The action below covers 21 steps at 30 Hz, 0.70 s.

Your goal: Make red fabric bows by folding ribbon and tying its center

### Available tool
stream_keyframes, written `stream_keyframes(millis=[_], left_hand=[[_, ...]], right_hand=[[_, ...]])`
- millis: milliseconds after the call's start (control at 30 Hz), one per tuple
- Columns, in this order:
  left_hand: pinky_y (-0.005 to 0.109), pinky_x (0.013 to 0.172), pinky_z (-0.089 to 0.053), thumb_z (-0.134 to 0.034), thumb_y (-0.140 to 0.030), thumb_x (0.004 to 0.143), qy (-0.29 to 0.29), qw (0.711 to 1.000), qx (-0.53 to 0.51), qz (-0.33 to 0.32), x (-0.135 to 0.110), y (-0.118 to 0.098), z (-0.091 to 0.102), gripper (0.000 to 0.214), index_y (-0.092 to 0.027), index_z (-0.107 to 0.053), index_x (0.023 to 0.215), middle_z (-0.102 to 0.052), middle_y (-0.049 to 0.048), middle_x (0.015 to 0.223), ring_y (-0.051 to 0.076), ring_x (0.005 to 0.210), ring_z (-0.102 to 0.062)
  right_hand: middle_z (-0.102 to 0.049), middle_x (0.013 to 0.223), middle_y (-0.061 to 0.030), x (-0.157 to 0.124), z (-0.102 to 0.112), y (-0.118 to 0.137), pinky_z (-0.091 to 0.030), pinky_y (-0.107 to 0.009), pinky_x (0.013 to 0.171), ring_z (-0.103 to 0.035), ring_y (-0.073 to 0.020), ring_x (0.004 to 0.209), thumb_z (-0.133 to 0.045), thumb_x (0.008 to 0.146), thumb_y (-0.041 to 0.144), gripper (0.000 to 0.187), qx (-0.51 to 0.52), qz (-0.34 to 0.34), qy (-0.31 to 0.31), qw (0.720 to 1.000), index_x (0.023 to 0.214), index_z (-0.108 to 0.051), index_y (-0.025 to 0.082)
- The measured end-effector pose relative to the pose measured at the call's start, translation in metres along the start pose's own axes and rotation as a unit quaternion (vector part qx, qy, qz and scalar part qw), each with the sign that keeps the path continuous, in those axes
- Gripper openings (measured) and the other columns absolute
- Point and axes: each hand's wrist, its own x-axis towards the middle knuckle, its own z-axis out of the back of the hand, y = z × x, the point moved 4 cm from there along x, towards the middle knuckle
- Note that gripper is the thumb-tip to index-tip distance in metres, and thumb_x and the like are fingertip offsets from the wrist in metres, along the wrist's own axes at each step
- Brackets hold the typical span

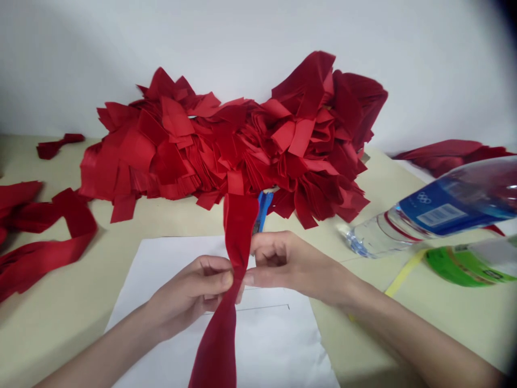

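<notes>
A long red velvet ribbon (238, 226) runs from the bottom edge up over a white sheet of paper (274, 334) toward the back. My left hand (194, 293) and my right hand (283, 261) pinch it together at its narrowed middle, thumbs and forefingers meeting on the cloth. Both hands are closed on the ribbon just above the paper. A thin drawn rectangle outline shows on the sheet under my right hand. Behind the ribbon's far end lies a blue-handled tool (263, 210), mostly hidden.
A big heap of cut red ribbon pieces (230, 140) fills the back of the beige table. Loose red ribbon (44, 237) lies at the left. A plastic water bottle (436, 213) lies on its side at right, beside a green tape roll (468, 267) and more red cloth (448, 153).
</notes>
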Motion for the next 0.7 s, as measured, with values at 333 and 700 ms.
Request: stream_keyframes(millis=[333,700], left_hand=[[0.017,0.046,-0.022,-0.062,-0.033,0.082,0.038,0.997,-0.063,0.008,0.002,0.007,-0.002,0.021,-0.015,-0.062,0.071,-0.054,-0.0007,0.064,0.004,0.049,-0.031],[0.026,0.077,-0.041,-0.061,-0.028,0.081,-0.107,0.988,0.061,-0.091,0.003,-0.01,0.001,0.01,-0.019,-0.065,0.08,-0.061,0.0003,0.079,0.013,0.077,-0.052]], right_hand=[[-0.055,0.068,0.0018,0.004,-0.002,-0.005,-0.033,-0.021,0.057,-0.045,-0.0073,0.06,-0.063,0.078,0.029,0.02,0.053,0.033,0.048,0.997,0.09,-0.065,0.013],[-0.047,0.06,0.0041,0.011,0.007,-0.013,-0.03,-0.02,0.05,-0.038,-0.0062,0.054,-0.062,0.079,0.031,0.019,0.024,0.043,-0.03,0.998,0.084,-0.063,0.013]])
